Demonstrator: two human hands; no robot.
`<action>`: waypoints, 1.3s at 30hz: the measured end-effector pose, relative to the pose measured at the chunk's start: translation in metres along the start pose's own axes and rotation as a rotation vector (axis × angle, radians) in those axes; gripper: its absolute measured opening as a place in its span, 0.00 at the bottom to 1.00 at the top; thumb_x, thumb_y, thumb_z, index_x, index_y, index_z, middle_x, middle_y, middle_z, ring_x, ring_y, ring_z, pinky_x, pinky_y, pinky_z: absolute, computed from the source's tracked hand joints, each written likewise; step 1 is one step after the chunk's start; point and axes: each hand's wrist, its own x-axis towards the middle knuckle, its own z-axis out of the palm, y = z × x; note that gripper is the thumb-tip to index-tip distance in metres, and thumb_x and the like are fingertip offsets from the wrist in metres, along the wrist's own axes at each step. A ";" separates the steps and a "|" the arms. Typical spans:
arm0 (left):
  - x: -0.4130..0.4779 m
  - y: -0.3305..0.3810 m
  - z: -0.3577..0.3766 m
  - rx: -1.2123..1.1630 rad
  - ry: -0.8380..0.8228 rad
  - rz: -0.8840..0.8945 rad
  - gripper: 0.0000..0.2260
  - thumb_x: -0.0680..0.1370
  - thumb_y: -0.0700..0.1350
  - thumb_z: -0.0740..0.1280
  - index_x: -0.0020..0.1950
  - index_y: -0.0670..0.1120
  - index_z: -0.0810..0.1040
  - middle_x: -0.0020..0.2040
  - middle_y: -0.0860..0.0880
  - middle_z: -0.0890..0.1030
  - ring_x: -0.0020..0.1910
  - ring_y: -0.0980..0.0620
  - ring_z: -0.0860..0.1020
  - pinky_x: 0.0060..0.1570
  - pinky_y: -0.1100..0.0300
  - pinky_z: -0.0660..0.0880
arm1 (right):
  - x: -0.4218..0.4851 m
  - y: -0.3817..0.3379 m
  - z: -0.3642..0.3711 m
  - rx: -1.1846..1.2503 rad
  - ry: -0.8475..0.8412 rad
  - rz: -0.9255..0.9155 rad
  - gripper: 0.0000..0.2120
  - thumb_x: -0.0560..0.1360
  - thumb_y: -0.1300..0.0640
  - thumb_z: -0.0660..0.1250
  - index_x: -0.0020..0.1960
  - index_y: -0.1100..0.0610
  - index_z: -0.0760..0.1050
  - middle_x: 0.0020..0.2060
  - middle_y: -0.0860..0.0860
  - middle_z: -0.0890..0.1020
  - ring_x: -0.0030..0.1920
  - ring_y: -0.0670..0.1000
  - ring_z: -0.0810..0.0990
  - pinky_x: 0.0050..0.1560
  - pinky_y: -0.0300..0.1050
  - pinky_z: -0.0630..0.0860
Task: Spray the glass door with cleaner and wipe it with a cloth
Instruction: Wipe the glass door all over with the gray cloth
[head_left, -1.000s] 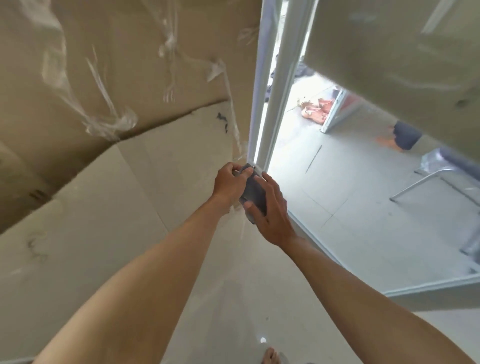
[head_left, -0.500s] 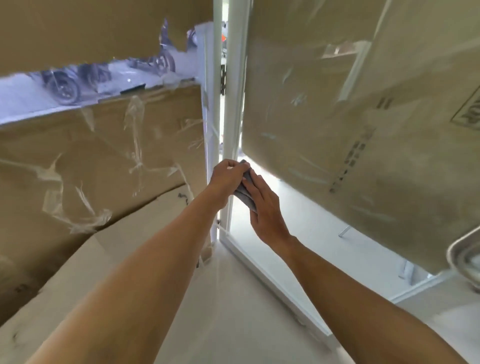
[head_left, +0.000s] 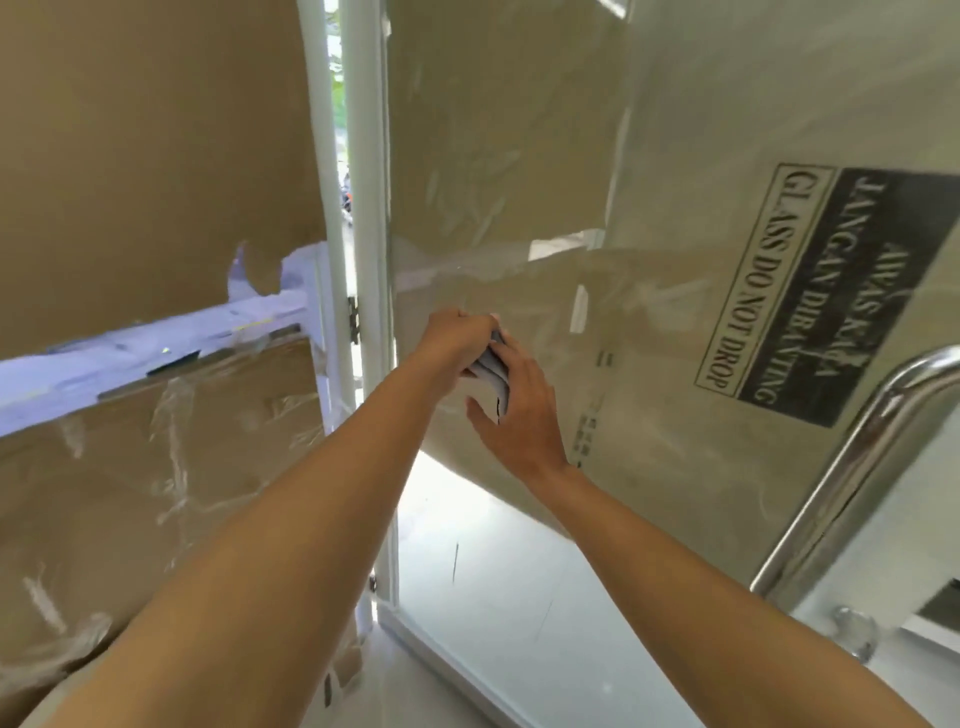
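Head view: left hand (head_left: 457, 340) grips cloth (head_left: 490, 372); right hand (head_left: 521, 413) flat on it, near door edge (head_left: 371, 182).

Bright daylight ahead of me, pale reflections across the glass door (head_left: 498, 156), floor (head_left: 483, 582) washed out white, glare on the steel handle (head_left: 852, 467), my view bowed at edges, slightly soft

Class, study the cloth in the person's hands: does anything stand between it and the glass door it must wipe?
Nothing visible lies between the cloth, gripped in the left hand with the right hand laid on it, and the glass door. Cardboard covers much of the pane; which face it is taped to cannot be told.
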 end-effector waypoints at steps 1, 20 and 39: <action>0.004 0.011 0.005 0.006 -0.012 0.006 0.05 0.76 0.45 0.67 0.43 0.44 0.78 0.38 0.43 0.82 0.36 0.48 0.82 0.39 0.56 0.82 | 0.010 0.000 -0.004 0.022 0.044 0.037 0.34 0.71 0.62 0.73 0.74 0.57 0.64 0.71 0.51 0.71 0.70 0.53 0.70 0.68 0.56 0.69; 0.055 0.172 0.060 -0.353 -0.412 0.430 0.18 0.76 0.57 0.69 0.50 0.43 0.73 0.40 0.44 0.79 0.29 0.50 0.81 0.29 0.60 0.77 | 0.163 -0.003 -0.115 0.528 0.416 0.442 0.06 0.81 0.53 0.62 0.53 0.49 0.78 0.47 0.52 0.86 0.51 0.53 0.84 0.52 0.50 0.82; 0.053 0.328 0.126 0.009 0.126 1.286 0.15 0.79 0.51 0.63 0.64 0.45 0.72 0.63 0.49 0.74 0.62 0.48 0.73 0.59 0.54 0.62 | 0.273 -0.051 -0.318 -0.432 0.892 0.167 0.10 0.81 0.56 0.60 0.59 0.56 0.75 0.48 0.52 0.81 0.54 0.57 0.77 0.51 0.51 0.75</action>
